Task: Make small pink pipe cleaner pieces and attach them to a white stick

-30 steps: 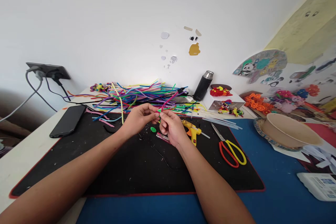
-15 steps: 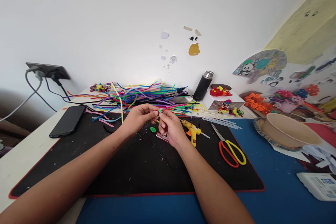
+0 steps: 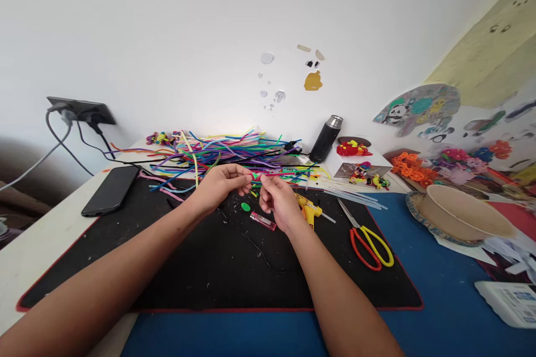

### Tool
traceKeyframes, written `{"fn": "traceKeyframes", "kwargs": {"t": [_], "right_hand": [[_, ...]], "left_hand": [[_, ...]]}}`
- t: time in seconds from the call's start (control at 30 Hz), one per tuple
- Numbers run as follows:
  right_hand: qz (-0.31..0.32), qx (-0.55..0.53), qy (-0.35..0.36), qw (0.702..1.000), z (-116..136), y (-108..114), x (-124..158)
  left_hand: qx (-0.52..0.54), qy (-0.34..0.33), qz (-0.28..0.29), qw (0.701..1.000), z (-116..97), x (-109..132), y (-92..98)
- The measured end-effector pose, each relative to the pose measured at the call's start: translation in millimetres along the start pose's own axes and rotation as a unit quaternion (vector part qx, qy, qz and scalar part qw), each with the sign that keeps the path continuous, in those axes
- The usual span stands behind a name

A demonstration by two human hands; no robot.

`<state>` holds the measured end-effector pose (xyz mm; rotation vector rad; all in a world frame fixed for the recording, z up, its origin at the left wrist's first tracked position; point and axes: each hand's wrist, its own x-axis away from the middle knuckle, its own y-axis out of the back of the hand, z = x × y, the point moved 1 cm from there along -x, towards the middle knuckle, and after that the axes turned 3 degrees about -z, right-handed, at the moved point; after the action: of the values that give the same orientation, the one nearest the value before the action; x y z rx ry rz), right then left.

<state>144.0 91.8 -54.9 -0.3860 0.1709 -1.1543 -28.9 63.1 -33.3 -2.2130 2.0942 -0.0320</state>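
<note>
My left hand pinches one side of a small green and pink pipe cleaner piece between thumb and fingers. My right hand is closed on the other side, thumb against forefinger, a short gap away. Much of the piece is covered by the fingertips. Under the hands, a flat green oval and a pink lighter lie on the black mat. A yellow glue gun rests just right of my right hand, which partly hides it.
Behind the hands lies a heap of coloured pipe cleaners. Scissors and clear glue sticks are to the right, beside a beige bowl. A black flask stands by the wall; a phone lies left.
My right hand has shifted slightly right, widening the gap between the fingertips. More of the lighter shows and less of the glue gun. My left hand keeps its pinch.
</note>
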Motion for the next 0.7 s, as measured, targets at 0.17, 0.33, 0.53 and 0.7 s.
{"fn": "traceKeyframes", "kwargs": {"t": [0.17,0.33,0.53,0.7], "right_hand": [[-0.017,0.011,0.023,1.0,1,3,-2],[-0.001,0.094,0.058,0.994,-6,5,-3],[0.0,0.189,0.105,0.976,-8,6,-2],[-0.001,0.329,0.143,0.933,-5,2,5]], "left_hand": [[0.007,0.015,0.012,1.0,-2,1,0.3],[0.006,0.006,-0.022,1.0,-3,-1,2.4],[-0.076,-0.022,-0.054,0.995,-5,-3,5.9],[-0.104,-0.029,-0.073,0.991,-7,-2,5.5]]}}
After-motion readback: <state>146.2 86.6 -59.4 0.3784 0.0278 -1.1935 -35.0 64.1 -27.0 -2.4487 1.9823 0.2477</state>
